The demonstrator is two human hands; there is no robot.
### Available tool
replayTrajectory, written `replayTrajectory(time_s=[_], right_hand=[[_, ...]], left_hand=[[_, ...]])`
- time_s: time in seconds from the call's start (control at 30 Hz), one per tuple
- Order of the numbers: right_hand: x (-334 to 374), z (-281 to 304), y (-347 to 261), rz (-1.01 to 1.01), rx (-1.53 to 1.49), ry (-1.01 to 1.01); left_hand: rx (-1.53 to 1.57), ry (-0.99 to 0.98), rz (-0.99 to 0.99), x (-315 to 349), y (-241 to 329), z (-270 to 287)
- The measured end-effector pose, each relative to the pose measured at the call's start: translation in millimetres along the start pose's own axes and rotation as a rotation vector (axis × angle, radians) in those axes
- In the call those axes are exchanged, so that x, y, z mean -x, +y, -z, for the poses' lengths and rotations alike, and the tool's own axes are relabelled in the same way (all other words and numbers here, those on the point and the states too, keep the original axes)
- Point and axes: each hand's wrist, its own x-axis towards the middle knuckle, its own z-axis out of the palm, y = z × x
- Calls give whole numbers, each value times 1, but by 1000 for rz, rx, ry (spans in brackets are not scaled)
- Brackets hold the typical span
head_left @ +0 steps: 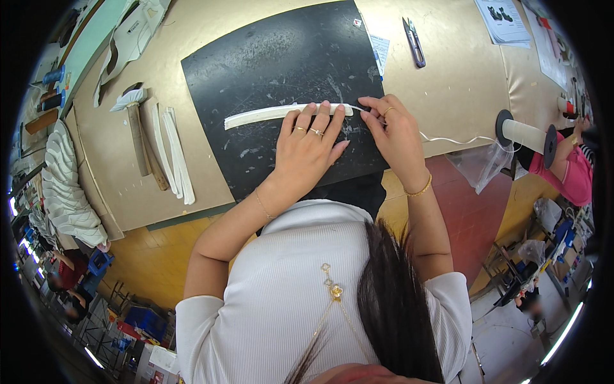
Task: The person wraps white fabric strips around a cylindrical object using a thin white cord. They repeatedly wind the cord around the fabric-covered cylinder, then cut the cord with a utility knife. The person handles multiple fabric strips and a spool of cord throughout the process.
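Note:
A narrow white strip (252,117) lies across a black work mat (268,57). My left hand (300,141) rests on it, palm down, the fingers stretched out and pressing its right half. Just past the strip's right end, my right hand (396,128) has its thumb and index finger closed round a thin white cord (454,139). This cord trails from under the right hand to a white spool with dark flanges (527,137) at the right. Whether the cord's tip lies inside the strip or on top of it, I cannot tell.
On the left of the table lie a hammer with a cloth-wrapped head (135,128) and several loose white strips (173,153). Thread snips (414,43) and printed sheets (503,22) lie at the far right. White stacked pieces (67,185) line the left edge. Another person's pink sleeve (566,169) shows at right.

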Motion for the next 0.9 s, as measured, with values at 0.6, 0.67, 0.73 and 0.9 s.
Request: replayTrajectory(time_s=[0.6,0.67,0.73,0.9], right_hand=[[22,-15,-3,245,274,64],[22,-15,-4,256,301,60],[23,-15,-4,266,319,50],[21,-12,-8,315,389,30]], left_hand=[[-18,-124,-10,-15,-1,18],[-11,-142,-4,-15,-1,18],[-5,-141,-5,-15,-1,18],[22,-143,-14,-17,-3,19]])
